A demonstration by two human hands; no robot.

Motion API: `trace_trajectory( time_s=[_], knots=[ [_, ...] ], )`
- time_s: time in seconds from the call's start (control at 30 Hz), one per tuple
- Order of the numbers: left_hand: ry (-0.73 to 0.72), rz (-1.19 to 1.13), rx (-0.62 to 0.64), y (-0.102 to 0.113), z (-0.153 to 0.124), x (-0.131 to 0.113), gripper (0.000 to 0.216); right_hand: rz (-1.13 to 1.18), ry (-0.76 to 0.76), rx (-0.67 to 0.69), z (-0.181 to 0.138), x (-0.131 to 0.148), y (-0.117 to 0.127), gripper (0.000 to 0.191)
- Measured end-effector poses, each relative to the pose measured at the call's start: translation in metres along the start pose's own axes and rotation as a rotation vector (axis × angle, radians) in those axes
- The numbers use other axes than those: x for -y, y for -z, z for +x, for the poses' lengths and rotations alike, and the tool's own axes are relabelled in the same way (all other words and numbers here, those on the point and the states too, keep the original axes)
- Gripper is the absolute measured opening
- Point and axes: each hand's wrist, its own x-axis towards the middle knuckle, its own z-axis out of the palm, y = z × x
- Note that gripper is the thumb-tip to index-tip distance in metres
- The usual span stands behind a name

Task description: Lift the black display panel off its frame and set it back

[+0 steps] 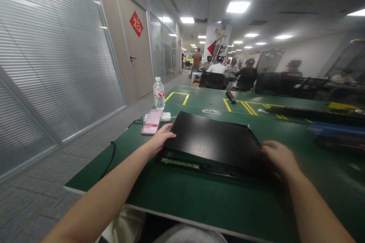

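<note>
A flat, dark, glossy panel (213, 138), which looks like a display panel, is tilted above the green table. My left hand (161, 138) is closed on its left edge, with the thumb on top. At the opposite edge, the fingers of my right hand (281, 156) are closed on the right side; some fingertips are hidden. Under the near edge of the panel lies a black frame (219, 169). A narrow green circuit board (180, 163) shows at the frame's left part. Whether panel and frame touch along the far side, I cannot tell.
Beyond my left hand are a phone (151, 122), a white case (165, 116) and a water bottle (159, 93). Small metallic pieces (211, 111) and a dark ridged strip (231, 97) lie farther back. A blue tray-like object (336, 131) is at right. A black cable (110, 159) crosses the left edge.
</note>
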Motion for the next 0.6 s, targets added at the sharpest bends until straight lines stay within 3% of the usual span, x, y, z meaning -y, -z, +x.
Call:
trace_trajectory(
  time_s=[0.6],
  knots=[
    [0.065, 0.056, -0.043, -0.0048, -0.0011, -0.0049, 0.057, -0.076, -0.003, 0.04, -0.0027, 0.003, 0.0001, 0.034]
  ],
)
